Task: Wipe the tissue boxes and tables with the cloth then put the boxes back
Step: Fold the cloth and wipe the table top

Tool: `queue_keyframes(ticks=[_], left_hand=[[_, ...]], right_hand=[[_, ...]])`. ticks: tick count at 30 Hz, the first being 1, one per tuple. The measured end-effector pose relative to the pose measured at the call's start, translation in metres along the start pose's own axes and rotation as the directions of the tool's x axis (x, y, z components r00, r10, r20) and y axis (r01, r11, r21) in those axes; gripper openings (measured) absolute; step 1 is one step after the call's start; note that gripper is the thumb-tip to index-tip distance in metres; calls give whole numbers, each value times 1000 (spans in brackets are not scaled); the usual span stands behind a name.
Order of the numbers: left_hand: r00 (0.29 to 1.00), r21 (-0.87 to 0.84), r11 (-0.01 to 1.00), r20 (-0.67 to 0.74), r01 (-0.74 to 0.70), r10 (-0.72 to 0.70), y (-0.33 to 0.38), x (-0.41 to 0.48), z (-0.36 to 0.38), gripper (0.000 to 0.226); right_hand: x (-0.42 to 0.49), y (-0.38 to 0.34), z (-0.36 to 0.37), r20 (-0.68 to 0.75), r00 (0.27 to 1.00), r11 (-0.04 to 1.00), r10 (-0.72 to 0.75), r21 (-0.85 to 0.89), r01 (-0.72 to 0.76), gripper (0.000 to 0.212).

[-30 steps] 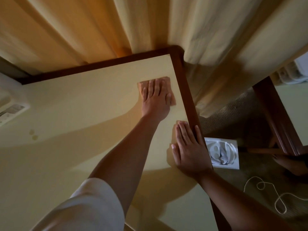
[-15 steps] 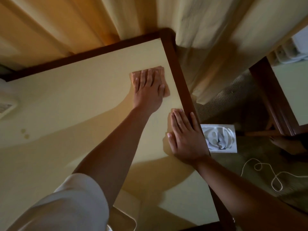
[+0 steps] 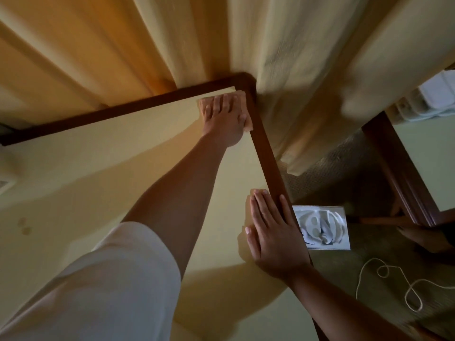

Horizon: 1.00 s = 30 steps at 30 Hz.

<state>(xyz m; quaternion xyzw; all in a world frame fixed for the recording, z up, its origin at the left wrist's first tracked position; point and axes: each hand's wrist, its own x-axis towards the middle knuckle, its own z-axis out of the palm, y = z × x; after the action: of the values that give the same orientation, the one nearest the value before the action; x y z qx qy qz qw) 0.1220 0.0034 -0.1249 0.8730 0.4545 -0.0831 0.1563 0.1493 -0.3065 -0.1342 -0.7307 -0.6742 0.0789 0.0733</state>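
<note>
A cream table (image 3: 103,168) with a dark wooden rim fills the left of the head view. My left hand (image 3: 225,119) lies flat with straight fingers on a folded tan cloth (image 3: 204,104), pressing it into the table's far right corner. My right hand (image 3: 273,237) rests flat, fingers straight, on the table's right edge, closer to me. A patterned grey and white tissue box (image 3: 322,227) sits on the floor just right of that hand. Most of the cloth is hidden under my left hand.
Cream curtains (image 3: 172,40) hang right behind the table's far edge. A second wood-rimmed table (image 3: 398,168) stands at the right. A white cord (image 3: 389,289) loops on the carpet. A white object (image 3: 6,183) sits at the table's left edge.
My left hand has slid the cloth away from me and to the right, into the table's far corner. My right hand has stayed flat on the right edge.
</note>
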Motion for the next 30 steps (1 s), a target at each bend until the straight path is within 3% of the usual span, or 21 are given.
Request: queue_keyframes(ticks=[5, 15, 21, 26, 30], left_hand=[[999, 22, 999, -13, -50, 50, 6, 1, -2, 66], [989, -143, 979, -9, 144, -146, 6, 25, -8, 65], [999, -1, 999, -9, -48, 48, 0, 26, -6, 63], [999, -82, 996, -19, 46, -48, -4, 15, -3, 65], [998, -33, 998, -25, -53, 52, -4, -22, 11, 65]], right_hand=[[0, 0, 1, -15, 1000, 1000, -3, -1, 3, 68], [0, 0, 0, -9, 1000, 1000, 4, -1, -4, 68], [-1, 1, 2, -2, 1000, 1000, 4, 2, -4, 69], [-2, 1, 2, -8, 1000, 1000, 0, 3, 0, 69], [-1, 1, 4, -42, 999, 1000, -3, 8, 3, 69]])
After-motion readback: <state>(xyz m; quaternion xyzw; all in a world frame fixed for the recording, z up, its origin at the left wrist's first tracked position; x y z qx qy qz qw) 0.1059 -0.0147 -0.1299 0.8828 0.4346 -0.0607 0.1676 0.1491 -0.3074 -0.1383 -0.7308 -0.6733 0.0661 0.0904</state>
